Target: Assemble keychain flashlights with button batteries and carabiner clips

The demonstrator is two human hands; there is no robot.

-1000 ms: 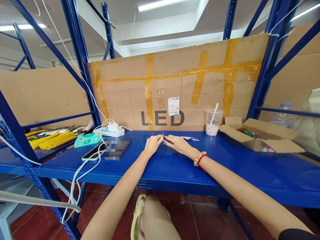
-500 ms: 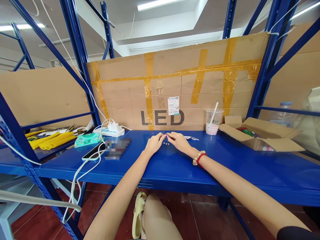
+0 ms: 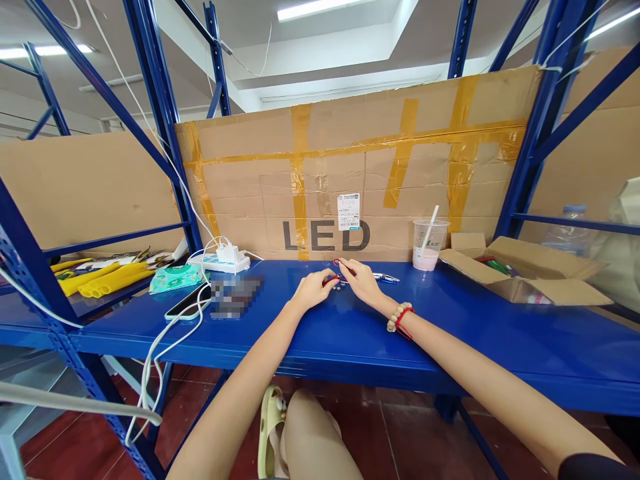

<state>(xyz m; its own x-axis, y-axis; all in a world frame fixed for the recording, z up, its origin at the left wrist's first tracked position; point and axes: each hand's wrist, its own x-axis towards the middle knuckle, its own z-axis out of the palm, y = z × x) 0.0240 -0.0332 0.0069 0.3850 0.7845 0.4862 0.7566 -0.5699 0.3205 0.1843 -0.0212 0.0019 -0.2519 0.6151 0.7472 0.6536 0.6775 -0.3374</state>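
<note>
Over the blue shelf, my left hand (image 3: pixel 313 289) pinches a thin red cord (image 3: pixel 330 281) between its fingertips. My right hand (image 3: pixel 359 280) is close beside it, fingers pinched on the cord too, and a small red loop shows by its fingertips. How the cord runs between the hands is too small to make out. Several tiny bead-like pieces (image 3: pixel 337 288) lie on the shelf just below the fingertips. A blue and silver pen (image 3: pixel 387 278) rests behind my right hand, partly hidden by it.
A plastic cup with a straw (image 3: pixel 424 250) and an open cardboard box (image 3: pixel 520 270) stand at the right. Toward the left are a phone (image 3: pixel 187 303), a green packet (image 3: pixel 175 279), a white power strip (image 3: pixel 220 260) and looping white cables (image 3: pixel 155 353). A cardboard sheet (image 3: pixel 250 193) closes the back.
My fingertips were nearly touching above the beads; now my left hand is slightly lower, and the right fingers have shifted. More of the red cord shows, including a loop.
</note>
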